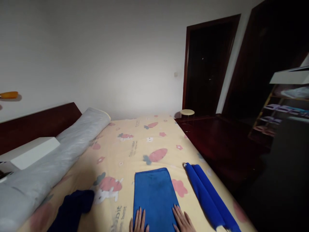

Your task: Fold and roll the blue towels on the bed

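Lying flat between and ahead of both hands, one blue rectangular fabric cloth (155,190) spreads over the cream carrot-print bedsheet (135,141).
The left hand (139,221) and right hand (182,220) are open, fingers extended, touching its side edges without grasping; two hands, one flat cloth. Right of the right hand lie two long bright-blue fabric rolls (210,196) side by side; left of the left hand, one crumpled navy cloth (72,209); farther left, one long grey padded bundle (74,145) and one white box (36,149).
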Tool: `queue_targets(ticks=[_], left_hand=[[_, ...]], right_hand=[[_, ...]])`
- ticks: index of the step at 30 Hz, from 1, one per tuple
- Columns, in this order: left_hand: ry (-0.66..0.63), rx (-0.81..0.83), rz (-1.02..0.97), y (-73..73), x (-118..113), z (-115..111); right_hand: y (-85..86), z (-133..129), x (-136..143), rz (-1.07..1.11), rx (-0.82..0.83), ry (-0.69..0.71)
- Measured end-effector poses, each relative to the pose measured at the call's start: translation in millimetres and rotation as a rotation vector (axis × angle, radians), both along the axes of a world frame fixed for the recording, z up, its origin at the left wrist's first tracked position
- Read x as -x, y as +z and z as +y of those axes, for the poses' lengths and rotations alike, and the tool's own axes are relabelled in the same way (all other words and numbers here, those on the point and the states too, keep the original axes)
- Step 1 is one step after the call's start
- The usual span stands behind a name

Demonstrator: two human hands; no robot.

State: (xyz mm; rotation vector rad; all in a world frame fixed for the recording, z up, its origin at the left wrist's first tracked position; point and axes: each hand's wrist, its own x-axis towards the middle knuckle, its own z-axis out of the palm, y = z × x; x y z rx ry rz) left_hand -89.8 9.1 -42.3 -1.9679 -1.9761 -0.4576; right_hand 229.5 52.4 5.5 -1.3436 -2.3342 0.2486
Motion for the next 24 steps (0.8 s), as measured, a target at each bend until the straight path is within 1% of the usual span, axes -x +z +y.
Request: queue_targets(ticks=[1,4,8,10,12,14,15,16,18,21,24], left_hand=[[0.0,0.045,-0.002,11.0,4,-7],[-0.076,0.174,0.002,47.1,17,-24],[-0.104,0.349,-0.006,96.1,31,-35],[-0.123,0.477,-0.007,124.2,32,-35],[-0.133,0.592,0.004,153.4,28,-34],[-0.115,0.638,0.004,178.1,18,-34],[-0.126,0.658,-0.002,187.0,11,-35],[-0.14,0.675,-0.008,193.2,3,-37],[-0.177,0.721,-0.021,197.6,-14,-42],[-0.229,0.795,-0.042,192.6,-35,-51],[-0.267,0.844,-0.048,187.7,-44,-55]], right_hand=[[5.7,-5,-4,0.003,0.016,0.001],[20.1,-16,-13,0.007,0.083,-0.002],[28.6,-25,-25,-0.029,0.152,-0.002],[30.3,-27,-28,-0.056,0.123,-0.022],[34.1,-29,-27,-0.079,0.043,-0.051],[42.4,-32,-21,-0.091,-0.055,-0.031],[48.1,-34,-17,-0.091,-0.091,0.007],[54.6,-36,-11,-0.09,-0.111,0.058],[68.0,-43,0,-0.088,-0.106,0.157],[84.6,-51,12,-0.13,-0.03,0.229],[97.0,-51,10,-0.217,0.085,0.271]])
